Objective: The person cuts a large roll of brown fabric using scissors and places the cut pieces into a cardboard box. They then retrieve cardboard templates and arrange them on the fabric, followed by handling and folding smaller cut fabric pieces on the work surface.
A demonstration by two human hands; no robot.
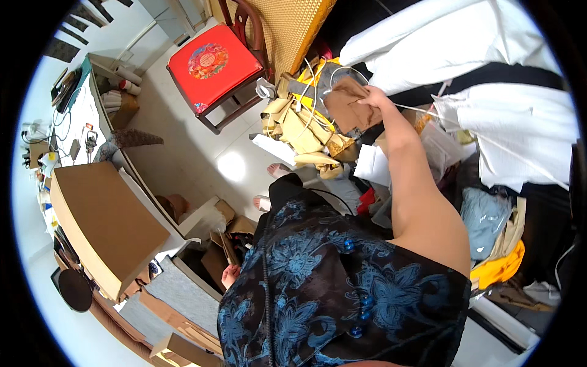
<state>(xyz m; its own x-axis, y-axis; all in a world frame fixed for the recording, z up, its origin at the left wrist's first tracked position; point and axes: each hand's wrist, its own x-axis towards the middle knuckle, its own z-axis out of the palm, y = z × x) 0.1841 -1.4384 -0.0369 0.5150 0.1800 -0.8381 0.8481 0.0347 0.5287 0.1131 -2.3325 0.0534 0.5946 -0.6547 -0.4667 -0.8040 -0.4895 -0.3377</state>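
Two hands were in view, and they were far apart. The right hand (371, 98) was stretched out over the pile of tan cloth (302, 131), which lay on the pale floor (183, 137) just beside the red chair (214, 64). Its fingers were pinched tight on a brown cloth (345, 104), lifting it up above the pile. It looked like the cloth was held high so it could hang free of the other pieces. A thin white cord (342, 69) looped over the top of the brown cloth, near the yellow bits in the pile.

The left hand (230, 275) was low down, on the near side of the pile and well away from it, close to the person's dark blue flowered dress (330, 293). It sat by the edge of some cardboard boxes (214, 257). I could not tell if its fingers were curled on anything or just resting there, since the dress hid most of it.

On the far side of the pile from the chair lay a big white sheet (520, 128), with more clothes heaped under it. A large brown box (104, 220) stood well away from the pile, past the chair's side, next to a table (76, 122) with small things on it. Bare toes (275, 170) showed on the floor just beside the pile.
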